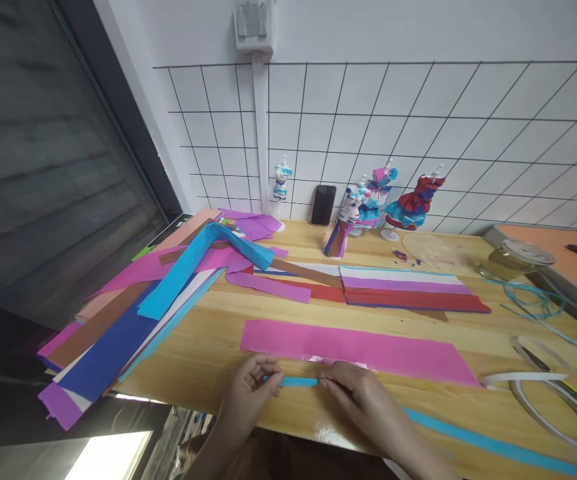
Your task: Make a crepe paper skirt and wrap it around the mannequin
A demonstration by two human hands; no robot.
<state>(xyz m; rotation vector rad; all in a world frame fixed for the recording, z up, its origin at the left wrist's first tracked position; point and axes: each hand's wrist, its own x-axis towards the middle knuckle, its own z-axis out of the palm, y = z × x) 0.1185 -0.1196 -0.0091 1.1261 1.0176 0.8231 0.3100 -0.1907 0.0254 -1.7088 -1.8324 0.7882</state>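
Pinched between both hands is a narrow blue paper strip (pixel 299 382), held taut just above the near part of the table. My left hand (pixel 254 390) has thumb and fingertips closed on its left end. My right hand (pixel 355 393) grips it a short way along; a long blue tail comes out beyond that wrist toward the lower right corner. Just past my fingers lies a wide pink crepe paper strip (pixel 358 348), flat, with a shiny line along its near edge. A roll of white tape (pixel 558 413) lies at right, its loose end touching the pink strip's right tip.
Coloured crepe paper strips (pixel 113 353) are piled at left, overhanging the table edge. More strips (pixel 408 288) lie behind the pink one. Along the tiled wall stand a phone (pixel 323 205) and several small dressed mannequins (pixel 413 203). A clear tape roll (pixel 515 259) and blue cord (pixel 533 300) sit at right.
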